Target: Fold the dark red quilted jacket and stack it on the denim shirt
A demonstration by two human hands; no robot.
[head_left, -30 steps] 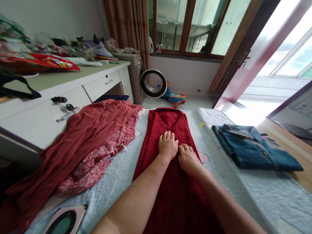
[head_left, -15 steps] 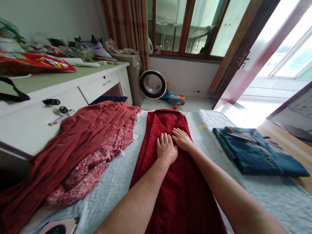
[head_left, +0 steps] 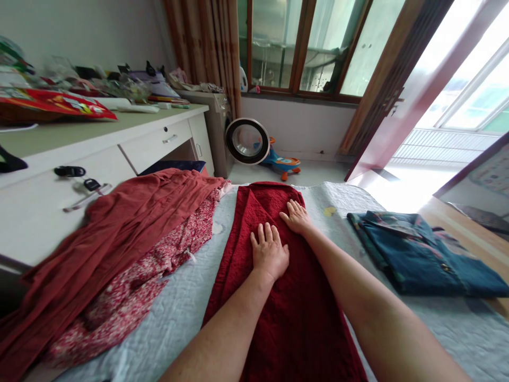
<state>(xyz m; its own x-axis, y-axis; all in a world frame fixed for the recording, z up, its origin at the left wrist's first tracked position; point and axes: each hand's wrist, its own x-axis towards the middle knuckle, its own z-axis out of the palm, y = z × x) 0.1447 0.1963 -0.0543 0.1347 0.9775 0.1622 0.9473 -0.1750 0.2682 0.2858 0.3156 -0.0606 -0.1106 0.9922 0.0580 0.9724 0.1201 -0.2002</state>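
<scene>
A dark red garment [head_left: 298,313] lies lengthwise, folded long and narrow, on a pale blue quilted cover [head_left: 186,297]. Flat on its middle rests my left hand [head_left: 270,252], fingers spread and pointing away from me. My right hand [head_left: 297,217] lies a little farther off, near the garment's right edge, also with spread fingers. Neither hand holds anything; both press on the cloth. To the left are a loose rust-red garment [head_left: 119,217] and a red-and-white patterned one [head_left: 159,265] partly under it. Folded blue denim clothing [head_left: 429,254] sits on the right.
A white cabinet [head_left: 95,159] with keys hanging at its front runs along the left, its top cluttered with bags. Beyond the quilted cover are a washing machine with its round door [head_left: 247,141] open and a blue and orange ride-on toy [head_left: 284,161]. A wooden surface [head_left: 469,223] borders the right.
My two hands have moved apart slightly: the left one is nearer to me, the right one a little farther away. The view has shifted slightly, and the pink object at the lower left is now out of view.
</scene>
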